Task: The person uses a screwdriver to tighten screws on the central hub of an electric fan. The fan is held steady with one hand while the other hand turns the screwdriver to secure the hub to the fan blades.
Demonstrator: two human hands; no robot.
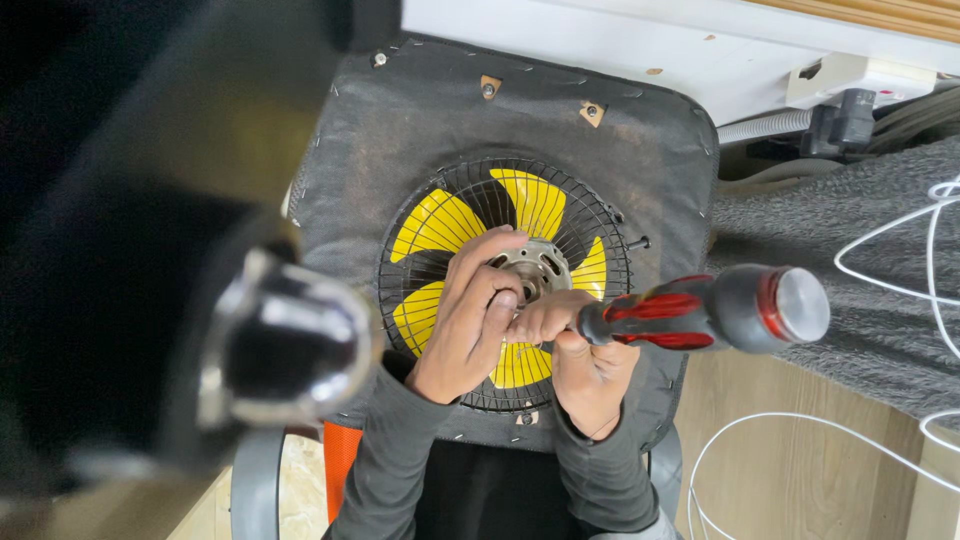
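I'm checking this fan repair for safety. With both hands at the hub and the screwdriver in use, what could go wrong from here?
1. The right hand drives the screwdriver at the metal hub right beside the left hand fingers; a slip could jab them.
2. The fan grille lies loose on the padded seat, so it might shift under pressure.
3. White cables trail close by and could snag.
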